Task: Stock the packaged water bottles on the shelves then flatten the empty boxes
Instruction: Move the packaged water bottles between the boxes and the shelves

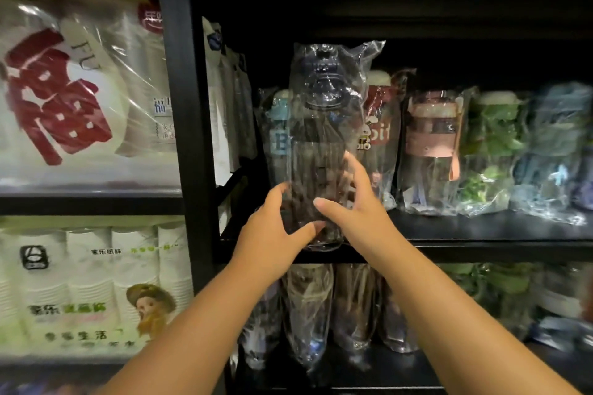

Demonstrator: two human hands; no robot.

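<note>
One dark bottle in crinkled clear plastic wrap (321, 144), upright, cap uppermost, long axis vertical, base at the front edge of the black metal shelf (465, 231). Left hand (272, 231) and right hand (356, 205) curl round its lower half. Wrapped pink bottle (430, 144) stands near.

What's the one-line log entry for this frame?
phase: stocking | left hand: grips bottle low | right hand: grips bottle low | bottle: wrapped, upright, at shelf front edge
</note>
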